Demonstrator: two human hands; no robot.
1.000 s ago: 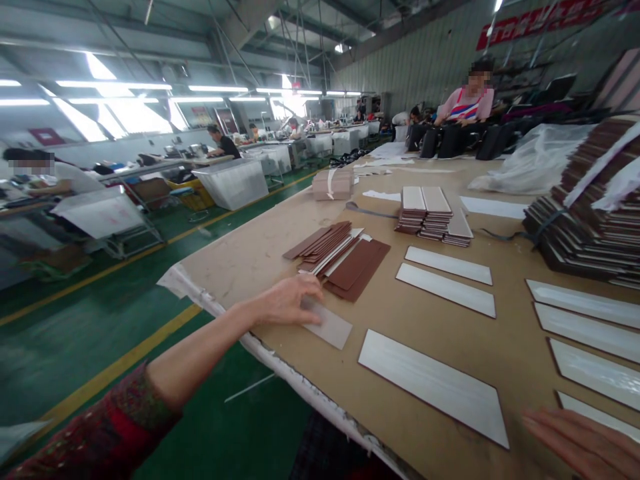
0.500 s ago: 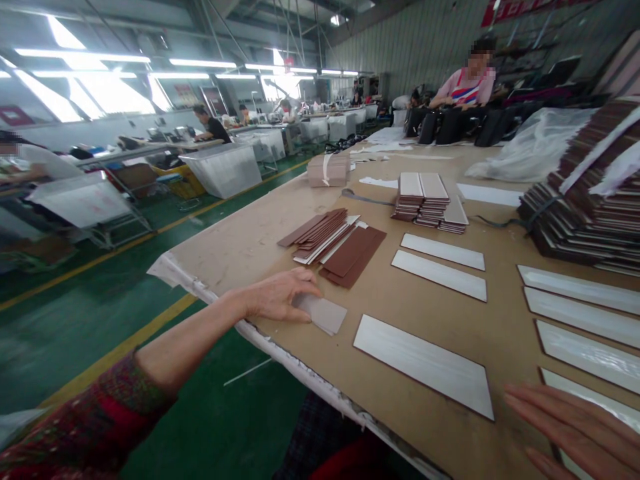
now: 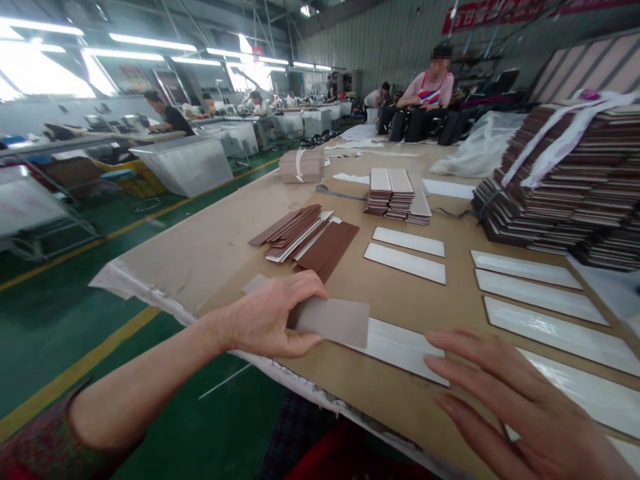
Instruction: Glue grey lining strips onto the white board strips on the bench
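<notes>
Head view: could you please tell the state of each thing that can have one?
Left hand: closed on grey strip
Grey strip: held, partly over white panel
White panel: flat, partly covered
Right hand: open, fingers spread
Brown strips: loosely fanned
Far bundle: banded
Tall stack: tied, uneven
Plastic sheet: crumpled
Ceiling lights: lit

A smooth, matt face, like paper, is seen on the grey card point(image 3: 337, 321). The white strips point(image 3: 555, 333) are coated with a wet-looking shine. The brown strips point(image 3: 327, 248) are dull-faced. The bag point(image 3: 480, 145) is made of thin, crinkled plastic.
</notes>
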